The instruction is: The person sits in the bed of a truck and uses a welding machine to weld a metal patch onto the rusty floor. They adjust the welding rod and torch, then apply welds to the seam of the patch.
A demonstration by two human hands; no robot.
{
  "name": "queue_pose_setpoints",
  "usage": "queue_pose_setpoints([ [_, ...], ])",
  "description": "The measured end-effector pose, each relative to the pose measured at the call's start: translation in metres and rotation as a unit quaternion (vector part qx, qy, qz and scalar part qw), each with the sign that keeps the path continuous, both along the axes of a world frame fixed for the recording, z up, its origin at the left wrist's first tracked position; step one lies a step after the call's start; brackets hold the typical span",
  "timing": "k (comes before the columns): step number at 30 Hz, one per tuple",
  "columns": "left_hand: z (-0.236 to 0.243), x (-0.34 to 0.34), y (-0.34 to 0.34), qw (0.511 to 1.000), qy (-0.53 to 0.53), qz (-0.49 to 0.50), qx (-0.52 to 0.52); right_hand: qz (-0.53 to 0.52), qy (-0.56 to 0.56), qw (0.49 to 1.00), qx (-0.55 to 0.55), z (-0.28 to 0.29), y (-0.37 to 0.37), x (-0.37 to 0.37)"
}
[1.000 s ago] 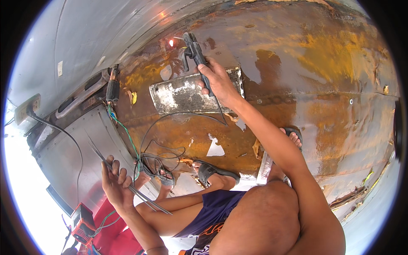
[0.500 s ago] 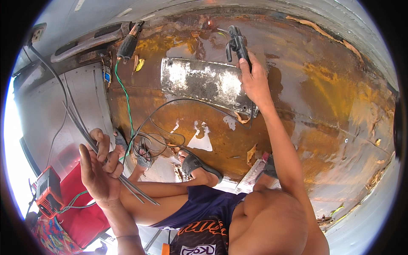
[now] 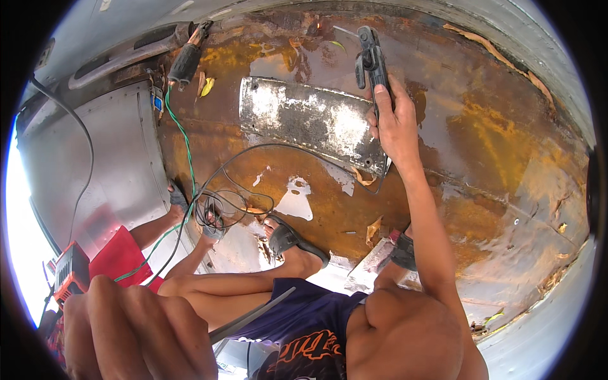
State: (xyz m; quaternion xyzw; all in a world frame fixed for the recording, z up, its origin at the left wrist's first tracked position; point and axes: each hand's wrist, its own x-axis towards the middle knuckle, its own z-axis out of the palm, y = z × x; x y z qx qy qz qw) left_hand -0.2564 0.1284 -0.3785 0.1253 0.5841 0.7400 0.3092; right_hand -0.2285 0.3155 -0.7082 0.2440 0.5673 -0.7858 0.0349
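Observation:
My right hand [image 3: 396,126] grips a black electrode holder [image 3: 370,54] over the right end of a mottled white-and-dark metal plate [image 3: 285,111], which lies on the rusty, stained metal floor. A thin pale rod [image 3: 345,31] sticks out leftward from the holder's head. My left hand [image 3: 136,320] is very close to the camera at the lower left, its fingers curled around grey rods [image 3: 253,313] that project to the right over my dark purple shorts [image 3: 253,323]. The inner side of that hand and the far ends of the rods are hidden.
A black cylindrical tool [image 3: 185,64] with green wires lies at upper left, near a metal panel [image 3: 88,158]. Loose black cable [image 3: 272,145] crosses the floor. At left are a red-orange machine [image 3: 71,272] and another person's legs [image 3: 158,225]. Peeled strips [image 3: 481,44] lie along the curved wall.
My left hand has moved down and toward the camera, and its rods now point rightward instead of up-left. My right hand sits slightly further right and higher in the shifted view, still holding the holder.

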Motion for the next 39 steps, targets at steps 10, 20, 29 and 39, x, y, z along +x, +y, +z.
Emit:
queue_pose_setpoints([
  [10,-0.021,-0.018,0.075,0.992,-0.109,-0.042,-0.046,0.045,-0.022,0.999,0.0,-0.002,0.031,-0.005],
  [20,-0.005,0.003,0.141,0.876,-0.186,0.286,-0.34,0.067,-0.038,0.996,0.051,0.009,0.049,-0.015],
  [29,-0.009,-0.029,0.14,0.955,-0.191,-0.003,-0.228,0.088,0.062,0.984,0.144,0.004,0.039,-0.037],
  [39,-0.01,-0.023,0.134,0.968,-0.162,0.029,-0.187,0.115,0.035,0.976,0.182,-0.006,0.036,-0.043],
])
